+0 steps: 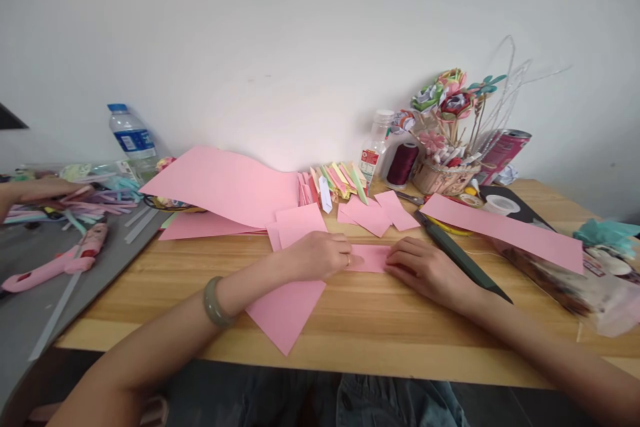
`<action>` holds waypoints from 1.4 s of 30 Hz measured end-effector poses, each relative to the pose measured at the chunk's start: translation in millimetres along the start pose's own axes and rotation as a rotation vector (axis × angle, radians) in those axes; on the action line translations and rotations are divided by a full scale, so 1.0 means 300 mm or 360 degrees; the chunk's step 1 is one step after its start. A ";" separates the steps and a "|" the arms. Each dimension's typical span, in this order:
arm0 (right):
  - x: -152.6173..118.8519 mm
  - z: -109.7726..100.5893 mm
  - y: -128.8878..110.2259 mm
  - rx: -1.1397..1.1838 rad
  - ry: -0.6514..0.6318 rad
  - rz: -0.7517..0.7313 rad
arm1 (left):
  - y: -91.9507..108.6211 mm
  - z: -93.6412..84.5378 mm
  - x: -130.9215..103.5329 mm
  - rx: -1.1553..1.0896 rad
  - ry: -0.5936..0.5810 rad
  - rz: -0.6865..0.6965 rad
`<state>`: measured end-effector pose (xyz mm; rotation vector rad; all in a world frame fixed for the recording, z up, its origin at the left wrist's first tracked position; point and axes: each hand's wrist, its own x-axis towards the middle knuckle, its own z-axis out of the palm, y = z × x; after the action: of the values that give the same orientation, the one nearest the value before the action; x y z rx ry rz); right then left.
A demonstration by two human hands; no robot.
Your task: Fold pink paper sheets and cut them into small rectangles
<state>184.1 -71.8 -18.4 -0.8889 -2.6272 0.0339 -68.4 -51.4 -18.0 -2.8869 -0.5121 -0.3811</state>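
A small pink paper rectangle (371, 257) lies on the wooden table in front of me, its long side running left to right. My left hand (323, 255), wearing a ring, has its fingers closed at the paper's left end, with the thumb flat on top. At the right end, my right hand (417, 265) pinches the edge between thumb and fingers. Beneath and beside my left forearm are a pink paper piece (287, 317) with a corner pointing at me and overlapping pink squares (303, 221). Loose pink pieces (373, 215) lie just beyond my hands.
Large pink sheets (220, 187) and folded paper strips (337, 183) sit behind. A dark green paper trimmer (465, 260) and a long pink strip (505, 230) are at right. Another person's hand (50, 190) is at far left, near a pink glue gun (60, 263).
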 end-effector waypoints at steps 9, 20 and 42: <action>0.002 -0.010 -0.003 -0.0086 -0.0214 -0.0295 | -0.002 0.033 0.003 -0.0395 0.0018 -0.0033; 0.030 0.060 -0.037 -0.0216 -0.0048 0.0139 | 0.037 0.041 0.014 -0.0861 0.0082 -0.0646; 0.028 0.048 -0.085 -0.0841 -0.0101 0.0269 | 0.076 -0.003 -0.004 -0.0138 -0.0039 -0.0527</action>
<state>158.0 -85.8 -25.6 -1.2924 -2.6511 -0.6227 -61.4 -72.9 -20.6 -2.8903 -1.0071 -0.4245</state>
